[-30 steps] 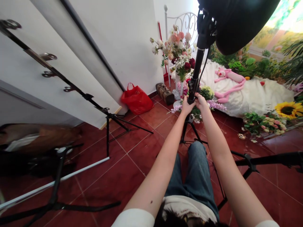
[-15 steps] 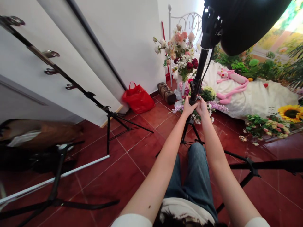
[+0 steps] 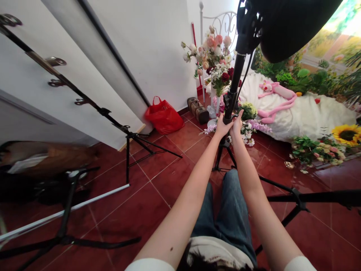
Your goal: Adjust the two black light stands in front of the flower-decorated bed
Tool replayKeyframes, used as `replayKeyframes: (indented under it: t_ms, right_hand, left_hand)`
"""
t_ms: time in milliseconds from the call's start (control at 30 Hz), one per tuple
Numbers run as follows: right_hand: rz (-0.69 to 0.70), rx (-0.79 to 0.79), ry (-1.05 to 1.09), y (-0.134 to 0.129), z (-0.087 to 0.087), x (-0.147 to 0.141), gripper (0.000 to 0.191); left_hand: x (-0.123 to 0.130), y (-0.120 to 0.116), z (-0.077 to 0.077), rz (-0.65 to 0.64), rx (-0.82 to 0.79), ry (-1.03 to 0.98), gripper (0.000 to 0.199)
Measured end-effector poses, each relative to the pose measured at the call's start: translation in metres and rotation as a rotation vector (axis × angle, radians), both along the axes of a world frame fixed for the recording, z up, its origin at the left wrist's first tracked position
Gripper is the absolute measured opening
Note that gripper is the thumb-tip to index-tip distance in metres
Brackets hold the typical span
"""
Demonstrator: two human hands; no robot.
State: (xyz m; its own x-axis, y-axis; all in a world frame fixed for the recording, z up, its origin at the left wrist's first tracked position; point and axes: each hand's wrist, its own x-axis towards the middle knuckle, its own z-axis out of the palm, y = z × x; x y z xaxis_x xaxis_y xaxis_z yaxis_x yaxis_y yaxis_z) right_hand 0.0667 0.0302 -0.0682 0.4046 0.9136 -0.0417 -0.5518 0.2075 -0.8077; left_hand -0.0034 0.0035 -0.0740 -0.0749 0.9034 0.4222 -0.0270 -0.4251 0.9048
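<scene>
A black light stand (image 3: 232, 88) rises in front of me, with a large black lamp head (image 3: 293, 26) at its top and a thin cable hanging beside the pole. My left hand (image 3: 222, 127) is wrapped round the pole just below a clamp collar. On the pole's right side, my right hand (image 3: 237, 122) rests against the same collar, its thumb pointing up and its other fingers partly hidden. Below my hands the stand's dark legs (image 3: 218, 158) reach the red tiles.
Artificial flowers (image 3: 216, 49) stand behind the pole. A pink plush toy (image 3: 282, 91) lies on a white cloth (image 3: 307, 118). A red bag (image 3: 164, 117) sits by the wall. Tripods (image 3: 128, 135) are at left, and black stand legs (image 3: 300, 198) at right.
The pole and both my hands have shifted slightly left in view. My right thumb has lifted and now points up. The lamp head has moved a little up and left.
</scene>
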Motion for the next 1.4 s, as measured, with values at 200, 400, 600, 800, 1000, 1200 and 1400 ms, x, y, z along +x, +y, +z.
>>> replayKeyframes:
  t_ms: [200, 400, 600, 800, 1000, 1200, 1400]
  right_hand:
    - [0.17, 0.12, 0.06, -0.018, 0.003, -0.002, 0.043]
    - [0.318, 0.169, 0.071, -0.025, 0.006, -0.001, 0.047]
    - [0.146, 0.126, 0.075, -0.018, 0.002, -0.003, 0.039]
    - [-0.094, 0.051, -0.039, -0.013, 0.001, -0.002, 0.042]
    - [-0.25, 0.022, -0.183, -0.011, 0.013, 0.001, 0.045]
    - [-0.217, -0.076, -0.279, -0.011, 0.027, 0.005, 0.049]
    - [0.042, -0.04, -0.229, -0.097, -0.01, 0.042, 0.046]
  left_hand:
    - [0.001, 0.001, -0.002, 0.006, 0.01, -0.009, 0.038]
    - [0.0, 0.001, -0.002, 0.026, -0.004, 0.018, 0.038]
    - [0.0, 0.003, -0.003, 0.018, -0.016, -0.015, 0.036]
    - [0.0, 0.008, -0.006, 0.06, -0.033, 0.0, 0.038]
    - [-0.001, 0.005, -0.002, 0.038, -0.015, -0.004, 0.039]
    - [-0.002, 0.003, 0.001, 0.021, -0.03, 0.002, 0.04]
    - [-0.002, -0.002, 0.002, 0.025, -0.06, 0.047, 0.037]
